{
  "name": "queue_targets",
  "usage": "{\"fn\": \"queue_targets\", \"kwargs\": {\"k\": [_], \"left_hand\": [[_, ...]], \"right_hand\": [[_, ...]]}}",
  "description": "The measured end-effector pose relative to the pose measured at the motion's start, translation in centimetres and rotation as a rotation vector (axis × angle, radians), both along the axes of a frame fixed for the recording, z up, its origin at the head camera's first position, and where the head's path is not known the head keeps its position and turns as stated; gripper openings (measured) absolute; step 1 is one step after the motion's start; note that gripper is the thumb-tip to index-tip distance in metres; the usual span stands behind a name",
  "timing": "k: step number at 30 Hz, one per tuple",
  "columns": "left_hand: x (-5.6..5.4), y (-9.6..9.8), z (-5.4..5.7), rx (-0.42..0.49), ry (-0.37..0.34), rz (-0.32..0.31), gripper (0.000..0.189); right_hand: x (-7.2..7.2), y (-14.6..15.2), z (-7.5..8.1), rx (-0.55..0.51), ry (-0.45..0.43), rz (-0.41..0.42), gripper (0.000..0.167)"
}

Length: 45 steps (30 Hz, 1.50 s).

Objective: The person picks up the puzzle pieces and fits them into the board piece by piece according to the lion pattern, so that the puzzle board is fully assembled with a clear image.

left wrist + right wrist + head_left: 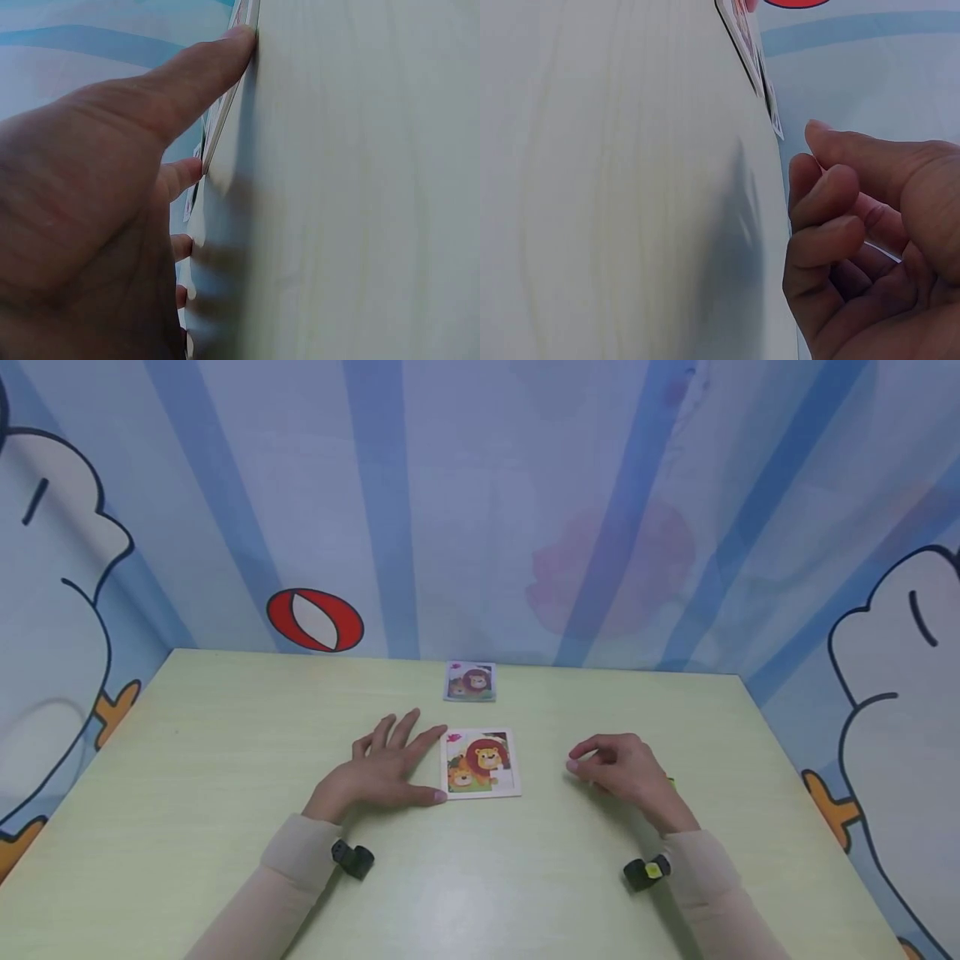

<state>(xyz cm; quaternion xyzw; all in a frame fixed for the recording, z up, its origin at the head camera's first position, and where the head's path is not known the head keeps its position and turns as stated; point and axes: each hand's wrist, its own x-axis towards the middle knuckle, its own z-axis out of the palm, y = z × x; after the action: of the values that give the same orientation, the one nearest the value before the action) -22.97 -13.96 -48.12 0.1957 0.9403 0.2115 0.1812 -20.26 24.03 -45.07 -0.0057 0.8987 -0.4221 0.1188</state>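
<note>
A square jigsaw puzzle board (480,763) with a lion picture and white border lies flat mid-table. A white, piece-shaped patch shows at the picture's lower right. My left hand (386,772) is spread beside it, thumb and index fingertip touching the board's left edge near its two corners. In the left wrist view the thumb (202,75) presses against the thin board edge (221,124). To the right of the board and apart from it, my right hand (618,768) hovers above the table. Its fingers (825,247) are loosely curled, with nothing visible between them and the thumb.
Behind the board, near the table's back edge, lies a smaller card (470,682) with a similar lion picture. The pale wooden table (225,735) meets a blue striped cloth backdrop (465,510) with cartoon figures. Each wrist wears a small black camera (352,860).
</note>
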Motion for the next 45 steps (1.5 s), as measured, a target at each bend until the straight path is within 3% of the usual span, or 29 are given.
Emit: {"fn": "queue_targets", "kwargs": {"k": [16, 45], "left_hand": [[-0.2, -0.2, -0.7, 0.001, 0.032, -0.011, 0.104], [-0.2, -0.1, -0.3, -0.007, 0.012, -0.007, 0.105]], "right_hand": [[0.7, 2.6, -0.2, 0.001, -0.013, -0.023, 0.034], [1.7, 5.8, -0.4, -0.024, -0.033, -0.085, 0.042]]}}
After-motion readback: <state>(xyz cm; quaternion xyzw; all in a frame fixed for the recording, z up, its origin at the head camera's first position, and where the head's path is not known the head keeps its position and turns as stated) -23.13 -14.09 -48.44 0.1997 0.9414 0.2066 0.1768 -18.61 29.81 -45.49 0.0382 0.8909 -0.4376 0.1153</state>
